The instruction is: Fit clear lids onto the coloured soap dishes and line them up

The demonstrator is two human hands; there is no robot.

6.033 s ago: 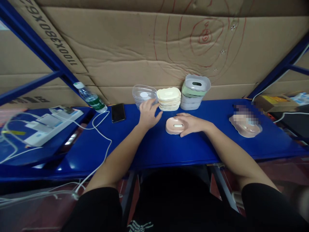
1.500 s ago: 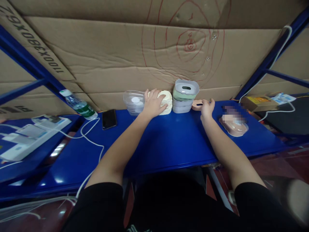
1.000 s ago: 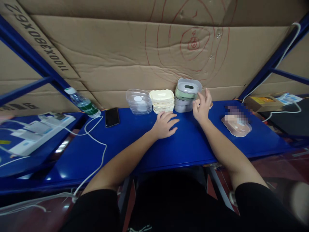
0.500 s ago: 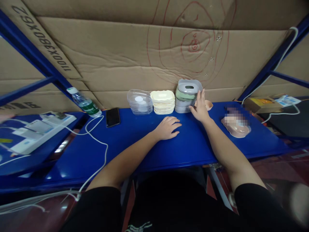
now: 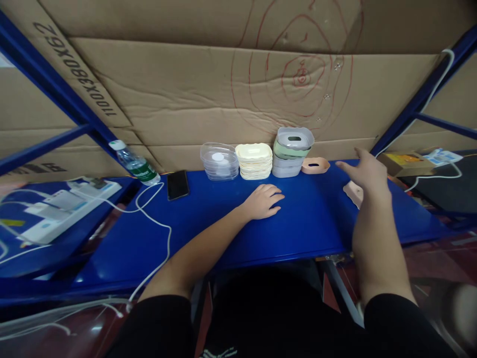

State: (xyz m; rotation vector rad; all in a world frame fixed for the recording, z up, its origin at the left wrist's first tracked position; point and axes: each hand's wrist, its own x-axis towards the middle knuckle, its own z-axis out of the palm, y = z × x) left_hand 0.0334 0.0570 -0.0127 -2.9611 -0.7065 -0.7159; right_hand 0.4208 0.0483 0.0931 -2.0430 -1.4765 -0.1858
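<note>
On the blue tabletop (image 5: 298, 219), my left hand (image 5: 262, 202) lies with its fingers spread and nothing in them. My right hand (image 5: 367, 171) hovers at the right over a pink tray-like piece (image 5: 353, 193), which it and the forearm partly cover; thumb and fingers are apart. Along the back stand a stack of clear plastic trays (image 5: 220, 164), a stack of cream trays (image 5: 255, 163) and a pile of grey and green boxes (image 5: 288, 161). The top grey piece has an oval slot. Beside that pile sits a peach-coloured slotted piece (image 5: 315, 166).
A phone (image 5: 178, 185) and a water bottle (image 5: 136, 164) are at the back left, with a white cable (image 5: 168, 233) looping down. A power strip (image 5: 70, 209) lies farther left. Cardboard (image 5: 186, 89) walls the back, and a small box (image 5: 404, 163) stands right.
My right hand has left the side of the grey and green pile and moved right, above the pink piece. The peach slotted piece now shows fully. My left hand stays put.
</note>
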